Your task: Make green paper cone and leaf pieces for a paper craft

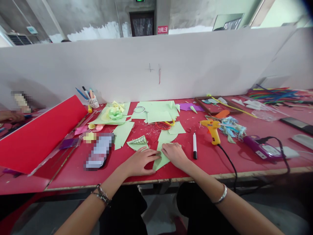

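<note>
A piece of light green paper [161,160] lies on the red tabletop near its front edge, between my two hands. My left hand [140,162] is at its left side, thumb and fingers apart, with the fingertips at the paper's edge. From the right, my right hand [175,156] presses its closed fingers onto the same paper; its fingertips are partly hidden. Just beyond my left hand is a curled green paper piece with a black grid [139,140]. More cut green paper [124,134] lies beyond it. To the right of my right hand lies a white marker with a black end [195,146].
A yellow glue gun [212,130] with a black cord stands at the right, near a purple device [262,148]. On the left are a phone [99,151], a large red board [44,137] and a pen cup [93,102]. A white partition [117,71] stands behind. Another person's hand [11,116] shows far left.
</note>
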Demonstrator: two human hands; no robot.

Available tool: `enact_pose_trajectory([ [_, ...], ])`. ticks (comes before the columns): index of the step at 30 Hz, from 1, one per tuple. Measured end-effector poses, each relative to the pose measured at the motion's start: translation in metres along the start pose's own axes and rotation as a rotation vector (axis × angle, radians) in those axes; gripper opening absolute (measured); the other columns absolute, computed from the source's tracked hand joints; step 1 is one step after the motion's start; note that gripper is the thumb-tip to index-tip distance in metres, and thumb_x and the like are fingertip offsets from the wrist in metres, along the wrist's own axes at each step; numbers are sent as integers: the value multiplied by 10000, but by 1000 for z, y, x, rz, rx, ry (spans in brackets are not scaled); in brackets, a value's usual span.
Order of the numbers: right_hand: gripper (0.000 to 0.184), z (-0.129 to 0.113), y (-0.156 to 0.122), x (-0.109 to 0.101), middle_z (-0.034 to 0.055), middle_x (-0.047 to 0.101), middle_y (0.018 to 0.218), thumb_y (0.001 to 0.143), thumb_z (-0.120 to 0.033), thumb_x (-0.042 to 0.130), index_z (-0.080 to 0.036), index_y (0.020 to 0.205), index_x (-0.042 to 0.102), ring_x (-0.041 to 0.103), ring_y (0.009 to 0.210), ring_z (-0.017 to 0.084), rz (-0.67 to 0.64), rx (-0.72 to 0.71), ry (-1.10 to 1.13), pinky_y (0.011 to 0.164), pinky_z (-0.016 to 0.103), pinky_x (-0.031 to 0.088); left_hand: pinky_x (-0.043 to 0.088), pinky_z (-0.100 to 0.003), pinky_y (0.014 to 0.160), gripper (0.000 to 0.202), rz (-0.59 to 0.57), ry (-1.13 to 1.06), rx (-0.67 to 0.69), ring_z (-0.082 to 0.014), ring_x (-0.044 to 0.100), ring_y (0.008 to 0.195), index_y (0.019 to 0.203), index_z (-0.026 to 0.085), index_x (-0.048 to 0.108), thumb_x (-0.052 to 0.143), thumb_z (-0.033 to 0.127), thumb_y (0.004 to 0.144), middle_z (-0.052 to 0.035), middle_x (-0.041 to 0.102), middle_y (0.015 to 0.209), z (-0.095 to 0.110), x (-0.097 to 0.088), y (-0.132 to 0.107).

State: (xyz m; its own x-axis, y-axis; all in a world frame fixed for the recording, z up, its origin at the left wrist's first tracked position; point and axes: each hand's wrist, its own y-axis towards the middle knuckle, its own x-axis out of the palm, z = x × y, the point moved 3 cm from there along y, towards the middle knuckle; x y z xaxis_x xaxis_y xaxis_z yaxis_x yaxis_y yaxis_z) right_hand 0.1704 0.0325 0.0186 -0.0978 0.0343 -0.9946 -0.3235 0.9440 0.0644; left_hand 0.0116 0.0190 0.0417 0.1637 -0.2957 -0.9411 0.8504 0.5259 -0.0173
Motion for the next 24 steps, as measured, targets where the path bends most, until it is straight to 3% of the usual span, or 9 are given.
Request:
enact_pose_trajectory([
  [5,187,-1,-1,-3,49,628,778,861,-239,393,-160,843,562,572,739,172,18,-13,4,671,271,337,160,-442,1030,565,-43,30,-1,-242,367,1193,1261,274,389,531,443,740,-50,400,1330,-1,-2,2],
  [9,235,-4,-19,-16,95,571,997,845,-278,426,-171,1022,536,503,936,224,77,-55,5,785,326,349,174,-424,1028,605,-33,27,-3,-233,361,1200,1277,300,355,538,474,727,-31,398,1333,-5,-1,3],
  [12,255,-12,-42,-23,80,506,1121,846,-251,417,-253,1066,545,430,1042,233,140,-228,31,931,400,264,197,-419,1020,621,-38,12,-4,-223,362,1200,1288,328,323,540,475,725,-9,382,1345,-7,2,3],
  [16,278,-23,-65,-20,53,514,1107,857,-248,399,-313,1077,555,419,1062,202,102,-393,127,994,435,204,187,-423,1023,613,-33,2,-7,-225,353,1203,1292,322,319,529,474,736,-11,383,1345,-8,3,2],
  [20,310,-21,-68,-15,53,508,1141,853,-268,409,-348,1126,532,415,1079,206,103,-396,154,991,451,223,184,-433,1023,618,-28,3,-1,-231,361,1195,1293,314,324,518,498,736,-17,395,1337,-6,1,2],
  [24,283,0,-70,-16,49,512,1158,852,-333,404,-366,1070,582,439,1049,209,158,-291,139,966,431,279,181,-442,1023,606,-38,10,-11,-237,361,1198,1286,326,333,515,502,735,-15,390,1340,-4,0,2],
])
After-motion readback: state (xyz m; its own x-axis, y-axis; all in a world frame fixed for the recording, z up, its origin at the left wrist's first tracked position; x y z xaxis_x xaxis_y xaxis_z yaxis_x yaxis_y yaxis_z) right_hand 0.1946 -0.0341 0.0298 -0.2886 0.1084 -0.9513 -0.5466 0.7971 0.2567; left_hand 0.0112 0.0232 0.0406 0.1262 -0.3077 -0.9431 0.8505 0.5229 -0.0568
